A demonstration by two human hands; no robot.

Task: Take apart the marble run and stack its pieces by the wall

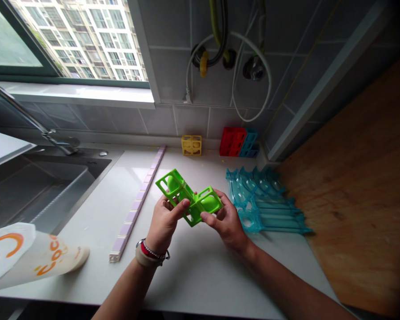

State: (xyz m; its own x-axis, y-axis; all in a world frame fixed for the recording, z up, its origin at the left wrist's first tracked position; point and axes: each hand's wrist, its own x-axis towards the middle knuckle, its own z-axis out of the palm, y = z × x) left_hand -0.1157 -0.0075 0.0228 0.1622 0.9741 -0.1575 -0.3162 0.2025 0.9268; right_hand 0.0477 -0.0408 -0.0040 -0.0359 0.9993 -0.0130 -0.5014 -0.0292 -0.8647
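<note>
Both hands hold bright green plastic cube-frame blocks [195,209], joined in an angled shape with rounded parts inside the frames. My left hand [168,218] grips the left portion, its thumb pressed over the front. On the right side, my right hand [226,220] pinches the block at the lower right between thumb and fingers. The blocks are raised above the white counter [200,275]. To the right of my right hand lie translucent blue curved and straight track pieces [266,206]. Past the hands, a yellow block [191,145] stands near the wall.
Red blocks [232,141] and blue blocks [249,141] stand at the back corner. A long lilac strip [138,204] lies left of my hands. A drink cup [30,258] is at front left, beside the sink [83,195]. A wooden panel [360,186] borders the right.
</note>
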